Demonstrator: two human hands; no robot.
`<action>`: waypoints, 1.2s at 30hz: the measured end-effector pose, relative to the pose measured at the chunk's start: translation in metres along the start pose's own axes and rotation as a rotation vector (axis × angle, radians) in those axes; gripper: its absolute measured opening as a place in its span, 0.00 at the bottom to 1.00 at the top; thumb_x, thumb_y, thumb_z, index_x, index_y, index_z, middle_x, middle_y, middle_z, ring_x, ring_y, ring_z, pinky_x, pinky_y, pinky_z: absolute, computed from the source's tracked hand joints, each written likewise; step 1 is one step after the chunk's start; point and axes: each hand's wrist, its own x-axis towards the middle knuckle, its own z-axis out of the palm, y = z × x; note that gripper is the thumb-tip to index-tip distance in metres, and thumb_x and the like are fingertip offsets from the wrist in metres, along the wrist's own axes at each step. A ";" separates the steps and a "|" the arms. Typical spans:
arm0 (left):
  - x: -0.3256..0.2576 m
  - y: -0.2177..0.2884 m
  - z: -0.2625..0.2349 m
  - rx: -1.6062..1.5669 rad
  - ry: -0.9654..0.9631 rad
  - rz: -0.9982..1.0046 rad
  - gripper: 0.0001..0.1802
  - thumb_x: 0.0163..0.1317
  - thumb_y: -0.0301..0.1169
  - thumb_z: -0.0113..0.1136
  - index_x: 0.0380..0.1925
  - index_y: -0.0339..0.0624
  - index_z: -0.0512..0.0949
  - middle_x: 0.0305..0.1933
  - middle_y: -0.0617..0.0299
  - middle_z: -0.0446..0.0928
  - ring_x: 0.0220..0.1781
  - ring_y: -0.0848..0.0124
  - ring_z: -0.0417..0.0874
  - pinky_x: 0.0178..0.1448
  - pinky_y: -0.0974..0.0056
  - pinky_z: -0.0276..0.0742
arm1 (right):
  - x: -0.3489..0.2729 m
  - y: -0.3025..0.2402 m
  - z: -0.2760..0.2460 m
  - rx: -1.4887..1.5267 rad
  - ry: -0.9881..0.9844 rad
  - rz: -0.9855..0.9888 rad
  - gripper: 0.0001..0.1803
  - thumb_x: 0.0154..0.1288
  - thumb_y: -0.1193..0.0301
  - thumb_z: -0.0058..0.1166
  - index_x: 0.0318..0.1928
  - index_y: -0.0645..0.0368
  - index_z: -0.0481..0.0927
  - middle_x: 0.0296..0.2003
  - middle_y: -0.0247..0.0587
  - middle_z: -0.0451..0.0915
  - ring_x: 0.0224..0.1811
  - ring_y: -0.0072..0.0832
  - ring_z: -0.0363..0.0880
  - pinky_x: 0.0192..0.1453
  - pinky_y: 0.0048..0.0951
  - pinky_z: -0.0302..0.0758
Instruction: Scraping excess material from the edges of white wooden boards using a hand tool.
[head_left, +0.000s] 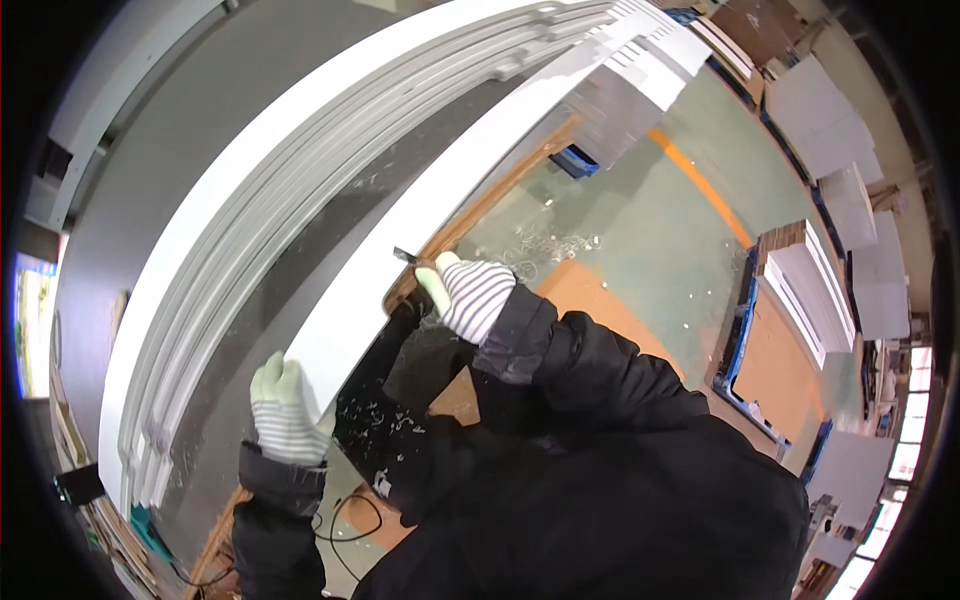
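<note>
Grey workbench point(325, 215) with wooden edge point(500, 188): carried one long white board point(360, 285) along its near side and, beyond, a row of long white moulded strips point(262, 208). Green floor point(625, 225), orange stripe point(700, 188): bore pale scraps point(595, 241), a blue pallet point(738, 342) and a flat brown patch point(615, 312), possibly a sheet, too indistinct to tell.

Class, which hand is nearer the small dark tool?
Right. The right hand holds the tool; the left hand is farther off, at the near end of the white board.
</note>
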 end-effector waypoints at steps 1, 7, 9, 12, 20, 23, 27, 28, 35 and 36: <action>-0.002 0.000 0.001 0.012 0.091 0.061 0.44 0.38 0.23 0.69 0.60 0.35 0.62 0.60 0.35 0.67 0.57 0.38 0.71 0.62 0.42 0.68 | 0.008 0.011 -0.005 -0.014 0.005 0.040 0.22 0.74 0.55 0.41 0.38 0.63 0.75 0.20 0.56 0.79 0.25 0.51 0.81 0.32 0.47 0.76; -0.052 -0.009 -0.031 0.084 -0.009 0.015 0.45 0.37 0.24 0.66 0.62 0.36 0.61 0.60 0.36 0.67 0.57 0.39 0.70 0.62 0.41 0.67 | 0.053 0.091 -0.034 -0.110 0.223 0.249 0.25 0.75 0.52 0.40 0.36 0.63 0.76 0.21 0.57 0.79 0.25 0.51 0.82 0.30 0.47 0.76; -0.082 -0.025 -0.046 0.092 -0.044 -0.003 0.45 0.38 0.27 0.67 0.61 0.36 0.61 0.61 0.36 0.67 0.59 0.40 0.70 0.63 0.43 0.66 | 0.072 0.122 -0.045 -0.139 0.287 0.314 0.23 0.74 0.54 0.42 0.37 0.64 0.77 0.22 0.59 0.79 0.26 0.52 0.81 0.30 0.46 0.76; -0.154 -0.070 -0.081 0.131 -0.152 -0.130 0.47 0.37 0.32 0.70 0.61 0.36 0.61 0.62 0.37 0.66 0.60 0.40 0.69 0.65 0.43 0.65 | 0.085 0.187 -0.065 -0.183 0.484 0.397 0.23 0.74 0.55 0.42 0.36 0.62 0.79 0.27 0.60 0.81 0.31 0.53 0.82 0.36 0.46 0.77; -0.045 0.007 -0.051 0.193 -0.081 -0.121 0.56 0.42 0.57 0.74 0.66 0.36 0.62 0.67 0.34 0.62 0.66 0.38 0.65 0.69 0.40 0.62 | 0.012 0.024 -0.007 0.042 -0.086 -0.039 0.20 0.75 0.57 0.39 0.37 0.62 0.76 0.26 0.58 0.81 0.29 0.48 0.84 0.34 0.45 0.78; -0.003 0.004 -0.011 0.176 -0.026 -0.116 0.52 0.45 0.57 0.72 0.64 0.35 0.65 0.65 0.37 0.66 0.63 0.40 0.67 0.67 0.42 0.63 | -0.001 -0.001 0.002 0.053 -0.066 -0.188 0.23 0.75 0.57 0.38 0.39 0.66 0.76 0.22 0.58 0.80 0.24 0.48 0.82 0.32 0.44 0.78; -0.003 -0.014 -0.002 0.183 -0.010 -0.102 0.48 0.50 0.59 0.68 0.62 0.36 0.68 0.61 0.43 0.70 0.60 0.44 0.70 0.65 0.44 0.64 | 0.029 0.041 -0.022 -0.143 -0.062 0.051 0.24 0.76 0.57 0.32 0.41 0.62 0.77 0.24 0.54 0.81 0.24 0.48 0.81 0.29 0.48 0.76; -0.003 -0.014 -0.003 0.188 0.014 -0.073 0.47 0.51 0.59 0.67 0.61 0.36 0.68 0.59 0.45 0.71 0.59 0.44 0.70 0.65 0.44 0.64 | 0.036 0.065 -0.036 -0.037 0.050 0.023 0.25 0.76 0.56 0.30 0.41 0.61 0.77 0.23 0.53 0.80 0.24 0.49 0.81 0.29 0.48 0.77; 0.003 -0.007 -0.005 0.200 0.002 -0.055 0.44 0.53 0.53 0.69 0.62 0.36 0.68 0.61 0.43 0.69 0.60 0.42 0.69 0.65 0.43 0.64 | 0.052 0.104 -0.061 -0.034 -0.065 0.024 0.26 0.76 0.54 0.36 0.34 0.62 0.78 0.21 0.55 0.79 0.25 0.46 0.82 0.29 0.47 0.76; -0.001 -0.007 -0.006 0.199 0.000 -0.050 0.44 0.53 0.53 0.69 0.62 0.36 0.68 0.61 0.43 0.69 0.60 0.42 0.69 0.65 0.43 0.64 | 0.038 0.084 -0.049 -0.105 -0.014 0.084 0.25 0.76 0.54 0.36 0.36 0.62 0.77 0.19 0.52 0.78 0.22 0.45 0.80 0.27 0.45 0.75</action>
